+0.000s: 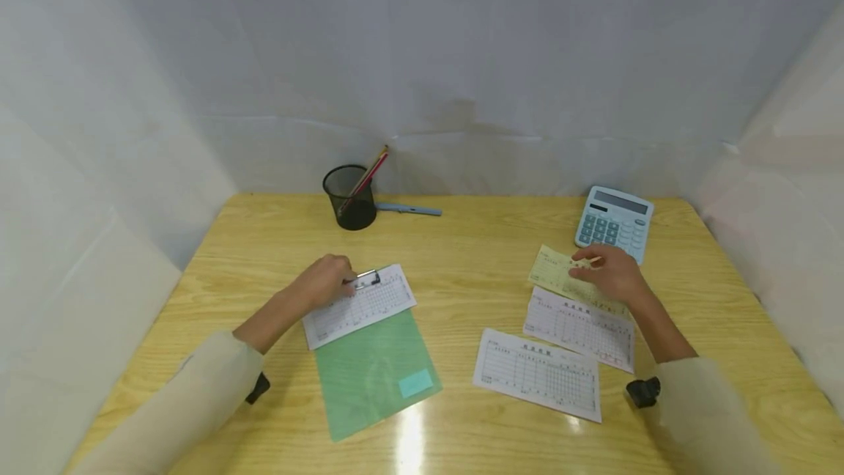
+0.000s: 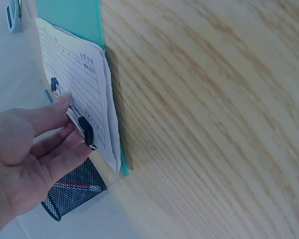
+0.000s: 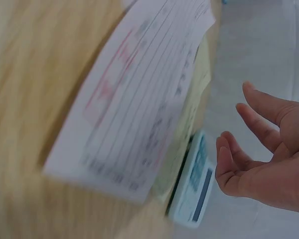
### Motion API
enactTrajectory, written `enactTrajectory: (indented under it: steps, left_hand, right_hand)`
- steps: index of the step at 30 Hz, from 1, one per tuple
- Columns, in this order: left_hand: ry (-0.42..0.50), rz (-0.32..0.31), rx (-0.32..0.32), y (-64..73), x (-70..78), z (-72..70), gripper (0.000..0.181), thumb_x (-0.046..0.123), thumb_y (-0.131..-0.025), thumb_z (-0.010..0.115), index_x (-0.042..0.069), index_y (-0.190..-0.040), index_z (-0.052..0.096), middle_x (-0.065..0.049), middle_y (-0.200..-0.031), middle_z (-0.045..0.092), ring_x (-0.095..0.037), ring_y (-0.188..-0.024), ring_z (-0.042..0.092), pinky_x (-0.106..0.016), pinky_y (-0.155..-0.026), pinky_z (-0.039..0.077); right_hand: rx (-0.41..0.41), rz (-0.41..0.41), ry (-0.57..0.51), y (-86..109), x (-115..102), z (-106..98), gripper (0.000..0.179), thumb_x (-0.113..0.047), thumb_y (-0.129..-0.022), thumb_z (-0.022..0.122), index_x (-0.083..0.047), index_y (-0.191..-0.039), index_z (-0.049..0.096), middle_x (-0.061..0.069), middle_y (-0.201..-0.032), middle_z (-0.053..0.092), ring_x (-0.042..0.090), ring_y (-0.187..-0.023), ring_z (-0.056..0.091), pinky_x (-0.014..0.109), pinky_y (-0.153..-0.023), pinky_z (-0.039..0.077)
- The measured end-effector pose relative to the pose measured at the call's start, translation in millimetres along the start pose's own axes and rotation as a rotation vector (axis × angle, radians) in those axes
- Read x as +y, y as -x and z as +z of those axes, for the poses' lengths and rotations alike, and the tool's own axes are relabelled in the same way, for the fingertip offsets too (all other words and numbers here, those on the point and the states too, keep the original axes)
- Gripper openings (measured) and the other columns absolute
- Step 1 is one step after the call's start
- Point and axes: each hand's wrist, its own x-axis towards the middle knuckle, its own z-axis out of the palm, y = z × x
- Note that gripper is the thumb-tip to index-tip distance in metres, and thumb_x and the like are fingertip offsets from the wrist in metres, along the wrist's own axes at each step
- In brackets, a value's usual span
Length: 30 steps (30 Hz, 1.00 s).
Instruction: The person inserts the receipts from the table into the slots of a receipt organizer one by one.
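Green folder [image 1: 369, 380] is lying on the left half of the table [image 1: 461, 255], carrying a stack of white slips [image 1: 359, 314] across its far end, with a metal clip [image 1: 367, 279] at their back edge; the left hand [image 1: 327, 281] is pinching that clip between thumb and fingers; the right hand [image 1: 613, 271] is hovering over a yellow slip [image 1: 549, 268], its fingers parted, near a calculator [image 1: 623, 202]; a black mesh cup [image 1: 357, 217] is standing at the back, holding pencils [image 1: 377, 166] that are leaning past its rim; a blue pen [image 1: 412, 210] is lying just beside it.
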Motion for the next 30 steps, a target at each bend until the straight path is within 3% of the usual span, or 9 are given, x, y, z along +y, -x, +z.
enactTrajectory:
  steps: [7,12,20,30]
  left_hand:
    - [-0.007,-0.007,-0.007,-0.1,0.8,-0.3,0.007,0.010,-0.085,0.069,0.006,-0.087,0.074,-0.011,-0.092,0.069,-0.018,-0.080,0.062,-0.030,-0.067,0.053]
    - [-0.008,-0.011,-0.009,-0.1,1.1,-0.9,0.007,0.010,-0.085,0.068,0.006,-0.087,0.074,-0.011,-0.092,0.068,-0.019,-0.081,0.062,-0.031,-0.068,0.053]
    - [-0.010,-0.021,-0.022,-0.9,0.3,0.1,0.007,0.010,-0.086,0.068,0.007,-0.086,0.074,-0.010,-0.094,0.069,-0.019,-0.083,0.063,-0.031,-0.069,0.053]
    - [-0.015,-0.021,-0.032,0.3,1.4,-2.2,0.008,0.011,-0.086,0.068,0.006,-0.089,0.074,-0.010,-0.094,0.068,-0.018,-0.083,0.062,-0.031,-0.070,0.053]
  right_hand:
    - [-0.017,0.051,0.106,7.1,37,-12,0.042,-0.030,-0.089,0.064,0.002,-0.116,0.061,0.035,-0.132,0.047,0.052,-0.113,0.049,0.055,-0.083,0.047]
    - [-0.013,0.081,0.149,12.1,50,-14,0.040,-0.029,-0.086,0.067,0.004,-0.109,0.063,0.036,-0.122,0.052,0.049,-0.107,0.051,0.051,-0.078,0.047]
    - [0.008,0.104,0.165,16.3,52,-12,0.039,-0.025,-0.082,0.072,0.005,-0.104,0.063,0.028,-0.100,0.059,0.033,-0.085,0.054,0.030,-0.061,0.042]
    - [-0.010,0.124,0.161,12.0,50,-9,0.031,-0.019,-0.083,0.070,0.003,-0.103,0.062,0.036,-0.118,0.053,0.045,-0.101,0.053,0.043,-0.072,0.049]
